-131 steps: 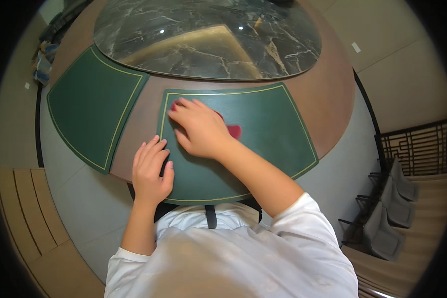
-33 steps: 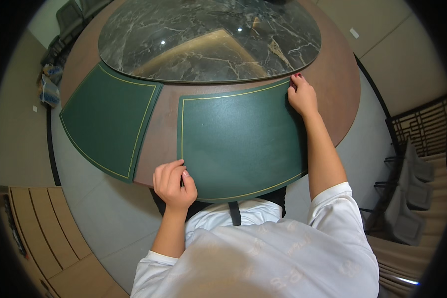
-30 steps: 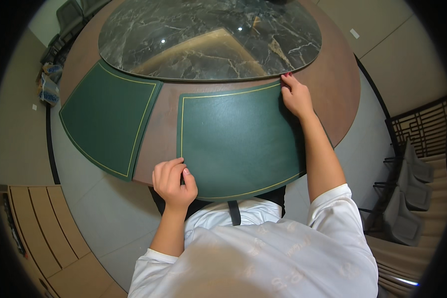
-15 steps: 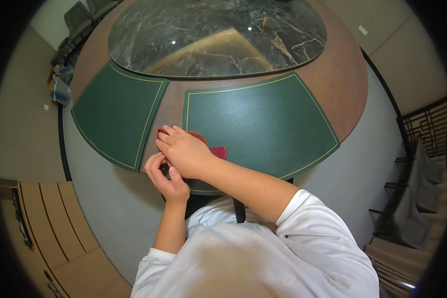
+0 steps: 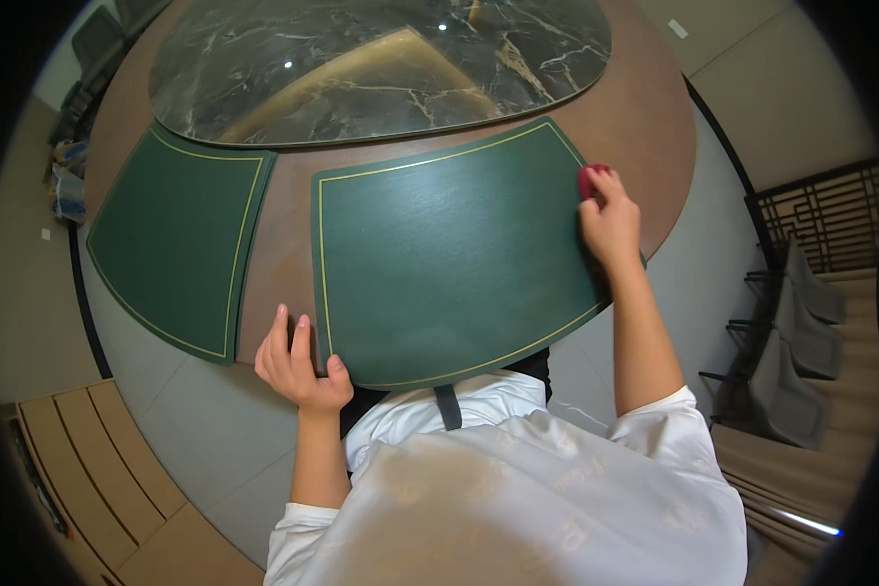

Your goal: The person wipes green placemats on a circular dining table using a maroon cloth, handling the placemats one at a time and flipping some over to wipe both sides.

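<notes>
A dark green desk mat with a thin gold border lies on the brown rim of a round table in front of me. My right hand rests on the mat's right edge, closed on a small red cloth whose tip shows above my fingers. My left hand lies at the mat's near left corner, fingers flat on the table edge, thumb touching the mat, holding nothing.
A second green mat lies to the left. The table's centre is a dark marble inlay. Grey chairs stand at the right beside a dark railing. Wooden flooring shows at lower left.
My right hand with the red cloth has swept from the mat's near left part, beside my left hand, across to its far right edge. My left hand stayed at the near left corner.
</notes>
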Motion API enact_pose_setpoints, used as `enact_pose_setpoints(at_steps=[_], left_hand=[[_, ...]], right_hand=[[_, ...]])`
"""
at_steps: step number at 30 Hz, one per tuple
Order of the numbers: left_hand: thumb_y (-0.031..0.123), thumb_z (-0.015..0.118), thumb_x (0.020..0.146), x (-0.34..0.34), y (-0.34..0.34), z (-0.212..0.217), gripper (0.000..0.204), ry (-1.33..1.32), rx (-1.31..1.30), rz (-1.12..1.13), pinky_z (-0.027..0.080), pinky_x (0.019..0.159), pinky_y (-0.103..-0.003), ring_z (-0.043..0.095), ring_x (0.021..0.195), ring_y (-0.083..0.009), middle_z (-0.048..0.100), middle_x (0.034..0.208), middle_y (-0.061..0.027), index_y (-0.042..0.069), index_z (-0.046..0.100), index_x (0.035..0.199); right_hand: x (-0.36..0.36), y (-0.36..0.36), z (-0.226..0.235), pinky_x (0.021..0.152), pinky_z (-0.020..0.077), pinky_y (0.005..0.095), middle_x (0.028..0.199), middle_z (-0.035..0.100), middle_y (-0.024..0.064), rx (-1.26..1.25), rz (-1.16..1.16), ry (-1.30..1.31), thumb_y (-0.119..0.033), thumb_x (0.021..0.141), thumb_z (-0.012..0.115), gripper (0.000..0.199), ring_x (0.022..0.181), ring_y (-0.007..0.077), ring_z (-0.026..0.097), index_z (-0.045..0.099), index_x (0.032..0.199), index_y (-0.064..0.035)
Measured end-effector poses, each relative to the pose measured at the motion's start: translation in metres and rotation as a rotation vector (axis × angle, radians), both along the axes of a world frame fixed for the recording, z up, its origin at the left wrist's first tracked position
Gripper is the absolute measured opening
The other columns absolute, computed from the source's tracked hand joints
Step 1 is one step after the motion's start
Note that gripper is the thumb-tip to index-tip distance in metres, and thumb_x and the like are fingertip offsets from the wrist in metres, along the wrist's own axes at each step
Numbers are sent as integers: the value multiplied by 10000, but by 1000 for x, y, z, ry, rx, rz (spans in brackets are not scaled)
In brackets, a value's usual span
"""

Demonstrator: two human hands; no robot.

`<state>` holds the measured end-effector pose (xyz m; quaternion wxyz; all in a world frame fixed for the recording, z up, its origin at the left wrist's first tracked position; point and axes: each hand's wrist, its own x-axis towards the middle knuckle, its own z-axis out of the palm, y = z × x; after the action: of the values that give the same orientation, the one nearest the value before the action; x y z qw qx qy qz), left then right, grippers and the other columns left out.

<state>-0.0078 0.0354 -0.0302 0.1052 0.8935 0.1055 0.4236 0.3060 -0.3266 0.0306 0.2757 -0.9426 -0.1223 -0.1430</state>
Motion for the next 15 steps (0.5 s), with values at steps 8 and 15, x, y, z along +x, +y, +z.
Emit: enact_pose_setpoints(at_steps=[8, 15], left_hand=[[423, 462, 1093, 6, -2, -18, 569, -167, 53, 21, 423, 1027, -446, 694, 1146, -367, 758, 1364, -254, -25, 706, 1346], [551, 528, 1104, 0, 5, -39, 751, -302, -212, -244, 501, 1123, -521, 545, 1349, -394, 502, 1544, -293, -10, 398, 1584]], right_hand=[[-26, 5, -1, 1110, 557, 485, 1388, 723, 249, 35, -104, -16, -26, 934, 622, 414, 1329, 446, 674, 731, 1333, -2], [-193, 206, -2, 1208, 475, 540, 1370, 695, 247, 22, 765, -171, -121, 783, 742, 530, 1392, 458, 616, 704, 1271, 84]])
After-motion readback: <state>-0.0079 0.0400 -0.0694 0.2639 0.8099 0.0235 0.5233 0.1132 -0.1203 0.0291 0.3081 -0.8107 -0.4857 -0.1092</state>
